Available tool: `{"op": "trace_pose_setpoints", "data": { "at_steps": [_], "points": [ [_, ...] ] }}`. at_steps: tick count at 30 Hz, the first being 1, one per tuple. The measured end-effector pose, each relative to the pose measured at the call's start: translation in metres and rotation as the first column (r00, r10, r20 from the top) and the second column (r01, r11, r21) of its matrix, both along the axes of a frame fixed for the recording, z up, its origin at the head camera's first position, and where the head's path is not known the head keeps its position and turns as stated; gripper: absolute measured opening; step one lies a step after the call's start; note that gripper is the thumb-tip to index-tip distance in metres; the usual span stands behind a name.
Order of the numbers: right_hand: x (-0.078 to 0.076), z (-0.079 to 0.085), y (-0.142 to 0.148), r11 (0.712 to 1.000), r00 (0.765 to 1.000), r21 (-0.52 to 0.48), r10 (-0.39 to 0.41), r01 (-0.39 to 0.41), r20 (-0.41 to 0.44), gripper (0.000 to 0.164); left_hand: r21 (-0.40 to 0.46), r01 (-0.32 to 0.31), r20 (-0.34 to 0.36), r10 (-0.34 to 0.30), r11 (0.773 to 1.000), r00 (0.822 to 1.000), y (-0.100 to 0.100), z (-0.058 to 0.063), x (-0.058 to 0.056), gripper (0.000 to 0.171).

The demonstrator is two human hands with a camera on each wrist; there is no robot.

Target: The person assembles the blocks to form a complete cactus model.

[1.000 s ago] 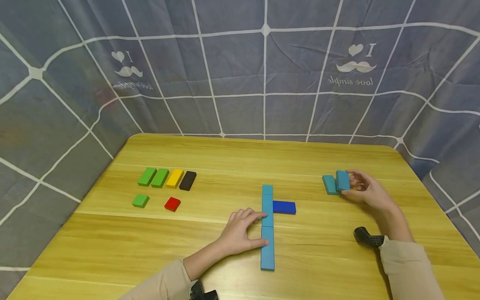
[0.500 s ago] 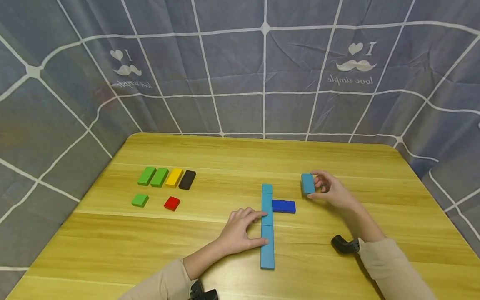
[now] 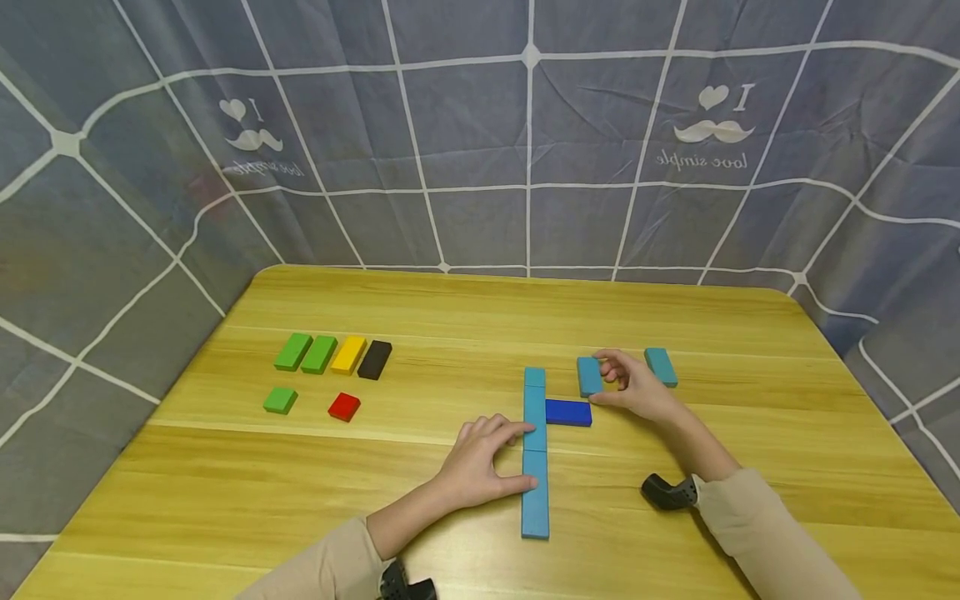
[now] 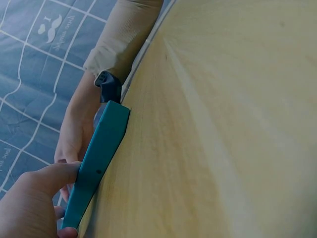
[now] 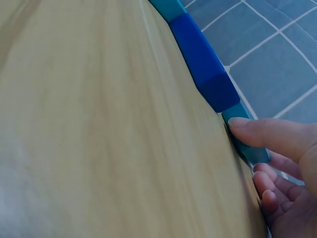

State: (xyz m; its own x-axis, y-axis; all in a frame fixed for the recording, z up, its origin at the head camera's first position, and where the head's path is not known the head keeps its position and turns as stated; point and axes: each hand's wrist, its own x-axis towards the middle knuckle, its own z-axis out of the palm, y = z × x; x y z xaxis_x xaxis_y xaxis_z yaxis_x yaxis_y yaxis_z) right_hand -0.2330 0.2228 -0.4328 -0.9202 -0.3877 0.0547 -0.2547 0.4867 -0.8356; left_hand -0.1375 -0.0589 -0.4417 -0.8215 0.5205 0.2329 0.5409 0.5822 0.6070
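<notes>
A straight row of light-blue blocks (image 3: 535, 517) lies end to end on the wooden table in the head view. My left hand (image 3: 476, 468) rests its index finger and thumb on that row from its left side. A dark-blue block (image 3: 568, 412) lies crosswise against the row's right side. Between thumb and fingers, my right hand (image 3: 637, 390) pinches a light-blue block (image 3: 589, 377), just behind the dark-blue one and apart from the row. The right wrist view shows the thumb (image 5: 252, 130) on this block, partly hidden behind the dark-blue block.
Another light-blue block (image 3: 661, 367) lies behind the right hand. At the left are two long green blocks (image 3: 293, 352), a yellow block (image 3: 348, 356) and a black block (image 3: 375, 360). A small green block (image 3: 281, 401) and a red block (image 3: 344, 407) sit nearer. A grey curtain (image 3: 480, 150) surrounds the table.
My right hand has carried the pinched light-blue block leftward, away from the other loose light-blue one, to behind the dark-blue block. The left hand has stayed in place on the row.
</notes>
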Motion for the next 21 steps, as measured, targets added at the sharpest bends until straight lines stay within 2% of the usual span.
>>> {"op": "trace_pose_setpoints", "data": {
  "at_steps": [7, 14, 21],
  "points": [
    [0.0009, 0.0005, -0.0001, 1.0, 1.0, 0.019, 0.017, -0.016, -0.016, 0.063, -0.001, -0.001, 0.003, 0.001, 1.0, 1.0, 0.0, 0.0001, 0.0001, 0.06],
    [0.0014, 0.0014, 0.0013, 0.999, 0.999, -0.025, 0.036, -0.036, 0.002, 0.048, 0.0, 0.0, 0.014, 0.0, 1.0, 1.0, 0.0003, 0.0007, 0.0004, 0.06],
    [0.0019, -0.0004, -0.0006, 0.999, 0.999, -0.024, 0.034, -0.034, -0.005, 0.044, -0.006, -0.002, 0.01, 0.002, 1.0, 1.0, 0.0002, -0.0009, 0.0001, 0.06]
  ]
}}
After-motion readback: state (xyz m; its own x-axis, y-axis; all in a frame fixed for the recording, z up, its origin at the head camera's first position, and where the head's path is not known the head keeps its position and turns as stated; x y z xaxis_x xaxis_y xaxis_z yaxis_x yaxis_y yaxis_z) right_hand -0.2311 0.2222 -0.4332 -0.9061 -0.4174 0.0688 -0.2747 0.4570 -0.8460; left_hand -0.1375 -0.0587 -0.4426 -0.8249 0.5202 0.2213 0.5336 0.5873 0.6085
